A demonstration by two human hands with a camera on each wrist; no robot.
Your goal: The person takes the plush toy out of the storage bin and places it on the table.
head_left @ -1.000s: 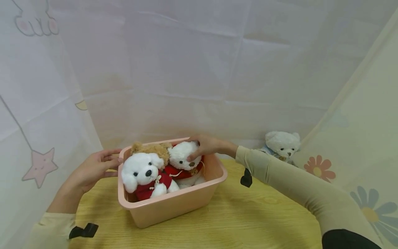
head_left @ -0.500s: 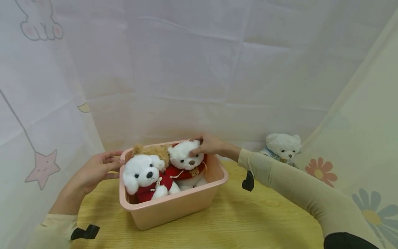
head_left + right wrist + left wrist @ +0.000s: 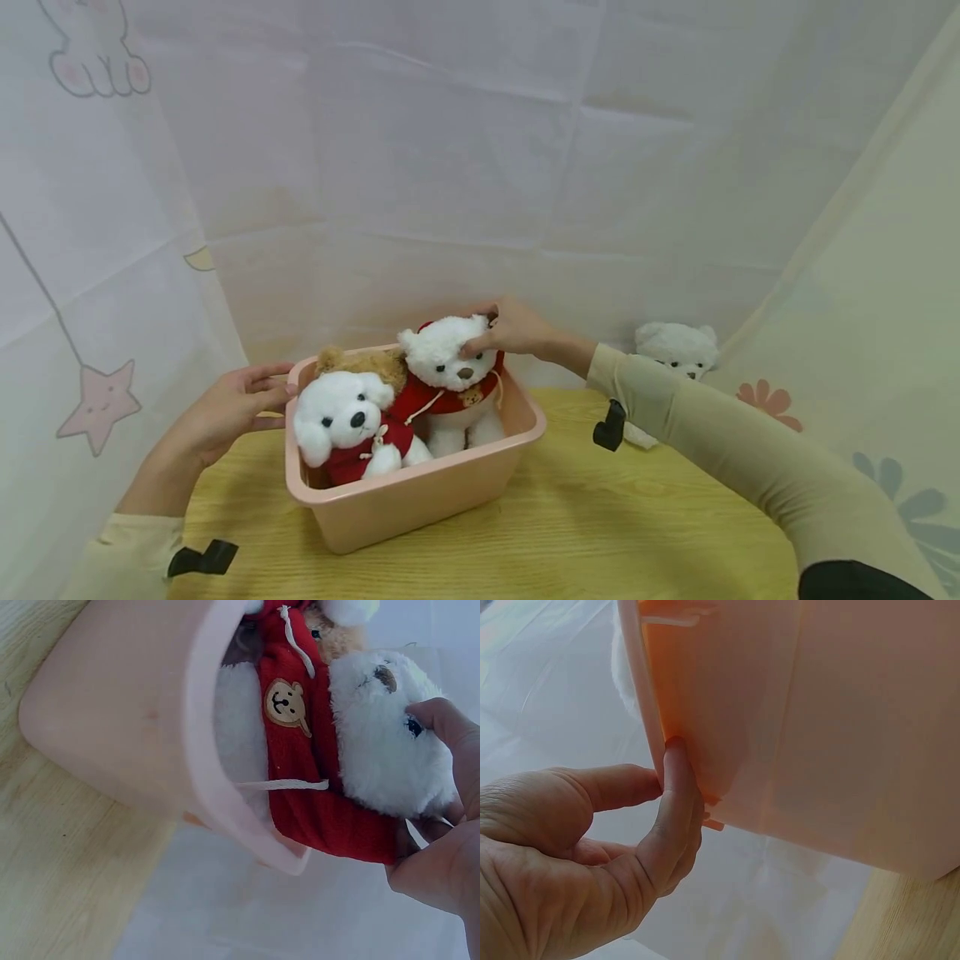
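The surface (image 3: 600, 517) is a yellow wooden top with a light grain. A pink plastic bin (image 3: 420, 492) stands on it, left of the middle, with its long side turned a little toward the near edge. At the far right, a white teddy bear (image 3: 675, 350) sits on the surface close to the curtain, well apart from the bin.

The head view looks forward and down from above the table, taking in the whole pink tub (image 3: 420, 500). Both wrist views sit very close: the left at its 9 o'clock wall, the right at its 2 o'clock rim.
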